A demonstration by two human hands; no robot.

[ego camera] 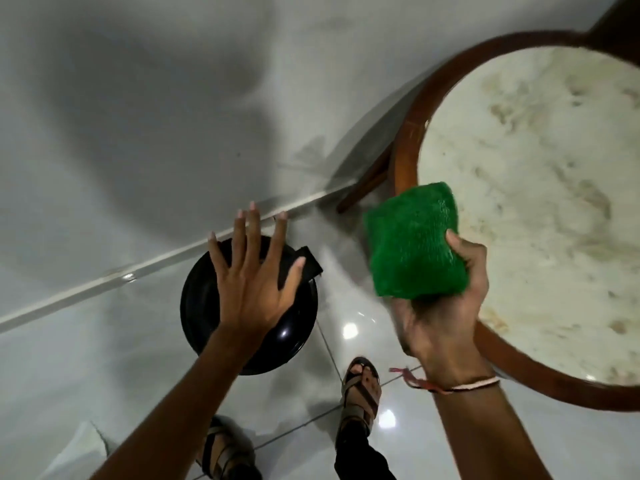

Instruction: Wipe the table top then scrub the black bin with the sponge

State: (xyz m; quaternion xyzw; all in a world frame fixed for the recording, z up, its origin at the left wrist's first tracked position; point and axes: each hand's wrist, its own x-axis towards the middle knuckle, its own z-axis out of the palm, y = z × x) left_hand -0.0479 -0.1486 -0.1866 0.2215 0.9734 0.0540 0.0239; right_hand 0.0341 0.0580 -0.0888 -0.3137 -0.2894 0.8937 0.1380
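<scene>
Left hand [254,271] spread flat, fingers splayed, grip wide open, nothing held, over the round black bin [249,327] on the glossy tiled floor [104,341] by the white wall; contact unclear. Sandalled feet [360,393] below. Right hand [446,317] grip closed around green mesh sponge [414,240], beside the wood-rimmed marble worktop [540,188] edge.

- Setting: a room in a home, by all visible signs.
- Floor [349,327]: glossy pale tiles meeting a plain white wall [138,98] at a skirting strip.
- Furniture: a round side table [408,157] with a marble-look top and dark wooden rim.
- Person: stands in strapped sandals [360,393].
</scene>
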